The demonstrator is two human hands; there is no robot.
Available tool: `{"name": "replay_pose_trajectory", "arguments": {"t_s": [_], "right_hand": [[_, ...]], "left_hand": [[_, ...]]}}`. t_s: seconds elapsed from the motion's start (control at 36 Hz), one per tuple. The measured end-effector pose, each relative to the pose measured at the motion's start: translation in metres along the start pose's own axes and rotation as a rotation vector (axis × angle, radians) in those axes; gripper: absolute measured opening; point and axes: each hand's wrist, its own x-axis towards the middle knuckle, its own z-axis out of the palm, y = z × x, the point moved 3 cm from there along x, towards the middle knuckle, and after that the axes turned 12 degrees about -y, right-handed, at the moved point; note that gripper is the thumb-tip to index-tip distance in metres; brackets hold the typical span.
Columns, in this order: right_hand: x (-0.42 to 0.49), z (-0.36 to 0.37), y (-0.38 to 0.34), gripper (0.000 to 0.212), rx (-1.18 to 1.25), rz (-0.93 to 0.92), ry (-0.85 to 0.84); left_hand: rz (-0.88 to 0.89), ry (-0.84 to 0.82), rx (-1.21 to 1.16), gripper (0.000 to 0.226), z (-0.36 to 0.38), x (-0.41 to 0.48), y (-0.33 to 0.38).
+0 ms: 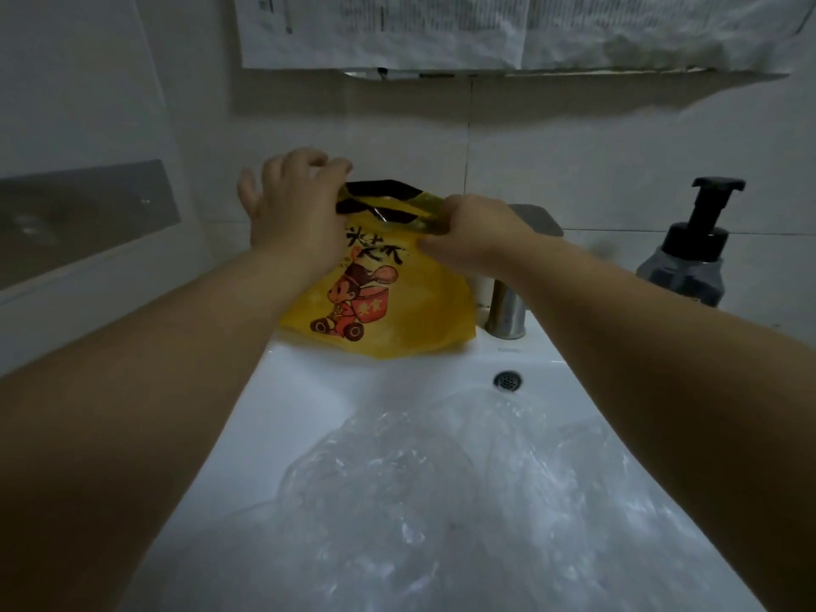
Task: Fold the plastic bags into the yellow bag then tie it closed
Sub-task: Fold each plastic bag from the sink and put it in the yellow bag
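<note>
Room: white-tiled bathroom wall, with printed paper sheets (441,33) hanging above a white sink (353,382).
Yellow bag (410,311): stands upright on the sink's back ledge, just left of the tap (508,311), its cartoon print facing the camera and its dark-edged mouth held up.
Left hand (296,209): pinches the left side of the bag's mouth, the outer fingers spread.
Right hand (477,231): clenched round the right side of the mouth.
Clear plastic bags (441,488): lie crumpled in the basin, below the overflow hole (508,380), apart from both hands.
Soap bottle (689,262): dark pump bottle on the ledge, far right.
</note>
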Motion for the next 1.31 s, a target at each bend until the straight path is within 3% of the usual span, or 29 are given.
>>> {"name": "replay_pose_trajectory", "arguments": {"t_s": [0.08,0.22,0.31,0.36,0.5,0.61,0.69,0.81,0.94,1.08,1.19,1.22,1.31], "right_hand": [[-0.003,0.001,-0.010,0.050,-0.098,-0.008,-0.032],[0.005,0.003,-0.020,0.017,-0.138,0.090,0.108],[0.007,0.007,-0.023,0.007,-0.008,0.068,0.063],[0.009,0.009,-0.026,0.007,0.068,0.034,0.038],[0.008,-0.004,-0.029,0.028,0.302,-0.058,0.096],[0.017,-0.007,-0.016,0.021,0.446,-0.008,0.211],[0.017,-0.001,-0.013,0.022,0.360,0.033,0.240],[0.004,0.005,-0.017,0.040,0.102,0.047,0.263],[-0.024,0.008,-0.022,0.061,0.028,-0.020,0.355],[-0.064,0.011,-0.026,0.051,0.096,-0.071,0.400],[-0.099,0.040,-0.026,0.034,0.230,-0.085,0.169],[-0.109,0.055,-0.024,0.037,0.256,-0.074,0.072],[-0.131,0.097,-0.016,0.072,0.341,0.010,-0.211]], "left_hand": [[-0.056,0.021,-0.086,0.060,0.005,-0.017,-0.001],[-0.207,0.031,-0.324,0.087,0.018,-0.041,-0.006],[-0.321,-0.143,-0.547,0.123,0.039,-0.054,-0.002],[-0.369,-0.293,-0.626,0.133,0.055,-0.061,0.001],[-0.444,-0.400,-0.649,0.126,0.080,-0.059,0.001],[-0.420,-0.443,-0.622,0.114,0.097,-0.061,-0.003],[-0.421,-0.443,-0.606,0.116,0.102,-0.064,-0.005],[-0.431,-0.435,-0.607,0.126,0.094,-0.066,-0.005],[-0.384,-0.437,-0.556,0.129,0.068,-0.076,-0.002],[-0.322,-0.434,-0.525,0.110,0.044,-0.099,0.007],[-0.272,-0.445,-0.509,0.094,0.040,-0.129,0.017],[-0.265,-0.457,-0.516,0.091,0.042,-0.140,0.020],[-0.277,-0.504,-0.600,0.086,0.048,-0.170,0.025]]}}
